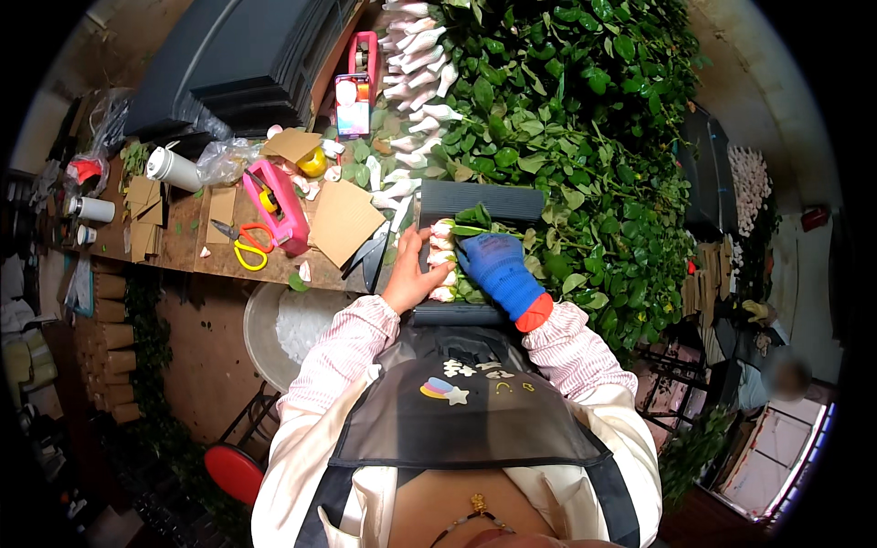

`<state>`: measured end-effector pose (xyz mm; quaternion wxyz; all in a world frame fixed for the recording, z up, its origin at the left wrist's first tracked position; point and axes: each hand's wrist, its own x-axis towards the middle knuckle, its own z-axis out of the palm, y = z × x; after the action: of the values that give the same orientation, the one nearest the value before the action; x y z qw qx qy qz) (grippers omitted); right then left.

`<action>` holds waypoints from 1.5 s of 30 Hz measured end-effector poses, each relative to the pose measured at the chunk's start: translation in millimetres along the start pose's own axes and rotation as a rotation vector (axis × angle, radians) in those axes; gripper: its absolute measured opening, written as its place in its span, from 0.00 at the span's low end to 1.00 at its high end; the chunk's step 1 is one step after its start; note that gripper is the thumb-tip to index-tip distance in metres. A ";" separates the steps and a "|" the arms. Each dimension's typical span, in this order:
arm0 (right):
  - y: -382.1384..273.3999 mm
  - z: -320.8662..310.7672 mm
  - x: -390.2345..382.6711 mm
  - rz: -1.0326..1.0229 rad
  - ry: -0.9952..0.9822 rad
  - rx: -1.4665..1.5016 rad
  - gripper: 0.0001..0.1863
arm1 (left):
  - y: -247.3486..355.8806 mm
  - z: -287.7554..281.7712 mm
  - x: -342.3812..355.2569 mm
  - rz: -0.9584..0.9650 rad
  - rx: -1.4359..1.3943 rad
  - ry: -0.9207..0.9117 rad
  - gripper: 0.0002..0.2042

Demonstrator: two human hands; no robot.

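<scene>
In front of me a row of pale pink roses [442,258] lies in a black ribbed holder [482,203], heads to the left and leafy stems to the right. My left hand [410,272] is bare. Its outstretched fingers and thumb rest against the left side of the rose heads, thumb apart from the fingers. My right hand [496,267] wears a blue knitted glove with a red cuff. Its fingers are bent around a rose just behind the head, by the upper end of the row. The glove hides part of the stems.
A large pile of leafy rose stems [585,164] fills the right; netted heads [422,59] line its left edge. Cardboard pieces [346,222], a pink tape dispenser [279,208], scissors [243,245] and a white bottle [174,169] lie left. Below stands a round tub [262,333].
</scene>
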<state>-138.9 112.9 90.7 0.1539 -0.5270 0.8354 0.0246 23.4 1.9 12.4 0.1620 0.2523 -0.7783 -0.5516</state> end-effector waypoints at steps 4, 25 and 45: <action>4.6 7.9 -1.4 -0.016 0.016 -0.037 0.13 | 13.8 2.1 16.2 -0.096 0.032 0.023 0.27; -0.7 -8.3 -9.7 -0.223 0.354 0.254 0.26 | 9.4 6.3 19.6 -0.086 -0.065 0.138 0.18; -9.8 -68.7 -64.7 -0.157 0.534 0.567 0.21 | -22.4 -147.9 19.7 0.076 0.779 0.351 0.09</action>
<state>-120.3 151.1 175.5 0.0722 -0.5137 0.7769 -0.3568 90.5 -130.2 40.9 0.2047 0.3559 -0.8979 -0.1588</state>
